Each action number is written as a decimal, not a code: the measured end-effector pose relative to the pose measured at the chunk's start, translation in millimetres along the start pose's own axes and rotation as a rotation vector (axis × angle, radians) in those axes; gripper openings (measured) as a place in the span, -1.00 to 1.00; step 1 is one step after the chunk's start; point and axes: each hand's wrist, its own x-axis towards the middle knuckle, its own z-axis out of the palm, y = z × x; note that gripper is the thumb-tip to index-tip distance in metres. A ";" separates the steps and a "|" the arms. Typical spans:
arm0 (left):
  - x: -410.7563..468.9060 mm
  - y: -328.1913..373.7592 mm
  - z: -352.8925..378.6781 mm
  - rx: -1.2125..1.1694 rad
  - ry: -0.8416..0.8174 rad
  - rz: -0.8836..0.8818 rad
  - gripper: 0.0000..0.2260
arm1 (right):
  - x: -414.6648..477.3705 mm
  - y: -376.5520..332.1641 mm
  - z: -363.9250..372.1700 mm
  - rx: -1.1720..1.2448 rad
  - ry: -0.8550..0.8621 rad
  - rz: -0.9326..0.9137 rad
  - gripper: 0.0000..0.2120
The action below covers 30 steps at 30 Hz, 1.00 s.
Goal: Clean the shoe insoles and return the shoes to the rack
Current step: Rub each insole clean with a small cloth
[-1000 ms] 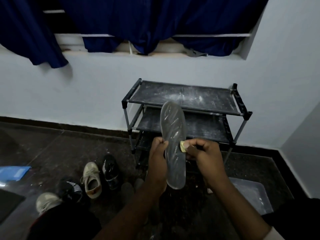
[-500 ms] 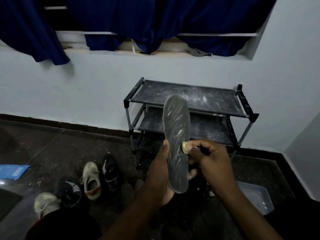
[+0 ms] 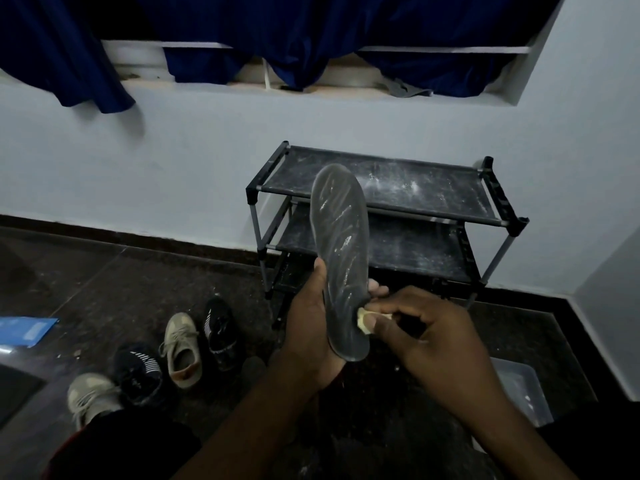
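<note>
My left hand point(image 3: 311, 327) grips a grey shoe insole point(image 3: 341, 244) upright by its lower half, thumb on the left edge, fingertips showing on the right. The insole's face shows pale streaks. My right hand point(image 3: 426, 330) pinches a small yellowish sponge piece point(image 3: 363, 322) against the insole's right edge near the heel. Behind the insole stands a black two-tier shoe rack point(image 3: 491, 188) with dusty shelves bearing nothing. Several shoes lie on the floor at the left: a beige sneaker point(image 3: 181, 344), a black striped shoe point(image 3: 218, 329), a dark striped shoe point(image 3: 138, 372) and a pale sneaker point(image 3: 88, 396).
A clear plastic tub point(image 3: 523, 389) sits on the dark floor at the lower right. A blue flat object point(image 3: 24, 329) lies at the far left. The white wall and a window ledge with dark blue curtains point(image 3: 311, 36) rise behind the rack.
My right hand with the sponge has slid down the insole's right edge toward the heel. My left hand shifted its hold lower and the insole now sits slightly higher against the rack.
</note>
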 end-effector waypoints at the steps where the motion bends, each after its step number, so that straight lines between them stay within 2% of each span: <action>1: -0.3 0.1 0.5 -0.006 -0.003 0.001 -0.37 | -1.3 0.7 0.6 -0.015 -0.012 0.000 -0.86; 8: -4.5 2.5 3.1 -0.028 -0.001 -0.047 -0.34 | -6.9 0.5 3.4 -0.122 -0.099 -0.011 -0.79; 13: -9.6 -0.7 10.0 -0.015 -0.016 -0.039 -0.33 | -7.7 -3.3 2.3 -0.141 -0.005 -0.015 -0.83; 17: -10.2 0.8 8.8 -0.052 -0.002 -0.012 -0.34 | -12.2 -10.4 6.4 -0.135 -0.185 0.016 -0.90; 22: -9.5 -3.8 9.3 -0.020 -0.041 -0.015 -0.31 | -4.7 -5.7 2.2 -0.159 -0.043 0.008 -0.88; 26: -9.3 -2.6 8.9 -0.042 -0.024 -0.004 -0.32 | -11.0 -10.7 5.0 -0.094 -0.173 -0.012 -0.90; 30: -12.0 -4.5 10.8 -0.014 -0.052 -0.025 -0.33 | -4.1 -3.5 -2.0 -0.095 -0.038 0.019 -0.87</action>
